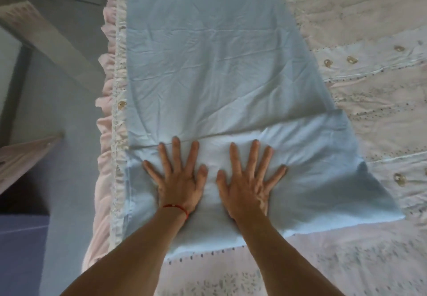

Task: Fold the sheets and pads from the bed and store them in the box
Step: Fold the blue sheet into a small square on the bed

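A light blue sheet (215,59) lies as a long strip on the bed, running away from me. Its near end is folded over into a thicker band (323,164) across the strip. My left hand (178,180) presses flat on that folded band, fingers spread and straight. My right hand (249,182) presses flat beside it, fingers also spread. Both palms lie on the cloth and grip nothing. No box is in view.
Under the sheet lies a pale pink quilted bed cover (369,69) with small embroidered spots. Its ruffled lace edge (113,120) hangs down the bed's left side. Grey floor (57,101) and pale furniture edges (25,157) lie to the left.
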`<state>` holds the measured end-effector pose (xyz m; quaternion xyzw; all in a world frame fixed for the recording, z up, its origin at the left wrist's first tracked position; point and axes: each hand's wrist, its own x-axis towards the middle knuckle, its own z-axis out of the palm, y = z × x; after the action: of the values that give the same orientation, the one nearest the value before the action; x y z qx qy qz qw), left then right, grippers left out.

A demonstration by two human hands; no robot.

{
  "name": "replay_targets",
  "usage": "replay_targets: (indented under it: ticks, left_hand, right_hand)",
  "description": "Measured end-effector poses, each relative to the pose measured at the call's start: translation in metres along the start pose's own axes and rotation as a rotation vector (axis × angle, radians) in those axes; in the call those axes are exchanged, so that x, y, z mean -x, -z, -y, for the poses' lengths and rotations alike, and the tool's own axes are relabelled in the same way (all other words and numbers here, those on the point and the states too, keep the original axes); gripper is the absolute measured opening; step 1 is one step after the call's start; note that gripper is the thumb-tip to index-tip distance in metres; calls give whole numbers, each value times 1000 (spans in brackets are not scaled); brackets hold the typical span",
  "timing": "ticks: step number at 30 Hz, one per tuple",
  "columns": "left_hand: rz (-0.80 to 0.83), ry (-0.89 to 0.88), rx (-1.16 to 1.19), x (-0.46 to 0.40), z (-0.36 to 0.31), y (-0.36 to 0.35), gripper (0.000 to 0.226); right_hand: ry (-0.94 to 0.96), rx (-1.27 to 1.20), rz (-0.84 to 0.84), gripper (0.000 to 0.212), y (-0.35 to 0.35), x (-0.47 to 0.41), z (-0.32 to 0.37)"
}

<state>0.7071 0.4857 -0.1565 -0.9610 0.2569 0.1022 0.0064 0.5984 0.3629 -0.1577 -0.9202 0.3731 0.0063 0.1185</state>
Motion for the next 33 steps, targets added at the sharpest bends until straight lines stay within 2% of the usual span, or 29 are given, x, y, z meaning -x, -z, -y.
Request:
replay_targets:
  ticks: [3,14,16,18,21,23,25,28,31,33]
  left_hand:
    - [-71,-37,60,-1,3,-13,67]
    - [-62,-98,116,-9,7,-22,70]
    - [-83,-100,107,-13,4,-25,69]
    - [-100,-74,108,-12,5,-27,68]
    - [-106,-99,89,-15,3,-32,69]
    - [-121,-95,100,-12,3,-33,70]
    - [-102,-108,104,-13,2,-31,71]
    - [-57,-103,121,-14,-4,-26,71]
    - [44,-112,144,-15,-3,-16,68]
    - [77,-103,159,-14,-7,-10,67]
  right_hand:
    - [-5,58,4,81,-5,1,3]
    - [-114,68,-13,77,-1,-10,11]
    - [-333,38,-112,74,9,-41,-11]
    - [-528,-2,-108,74,22,-80,-48]
    - [-489,-29,35,70,38,-130,-109]
    - [-476,-37,81,69,50,-138,-122]
    - [-452,-7,2,69,53,-124,-104]
    - [-498,-55,-179,73,50,-56,-29]
    - [-751,-105,-177,74,21,27,39]
    - [-863,-158,-109,72,1,47,41]
